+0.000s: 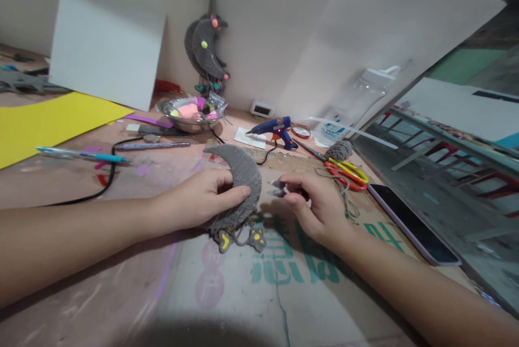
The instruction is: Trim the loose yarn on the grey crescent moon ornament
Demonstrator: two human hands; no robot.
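My left hand [206, 195] is closed around a crescent moon [245, 174] wrapped in grey yarn, thumb across its front. From the moon's lower end hang small grey charms with yellow centres, one flower-like charm [257, 239] and another charm [224, 241] beside it. Just right of the moon, my right hand [316, 204] pinches a small grey piece [278, 187] with two pointed tips. The tips face the moon, with a gap between them. My fingers hide the rest of that piece, so its kind is unclear.
A blue glue gun [270, 129] rests on a white card behind the moon. Scissors [344, 171], grey yarn [340, 149] and a phone [413, 222] lie at right. A metal bowl [162, 109] of craft bits, pens, and a finished moon hanging [206, 47] are further back.
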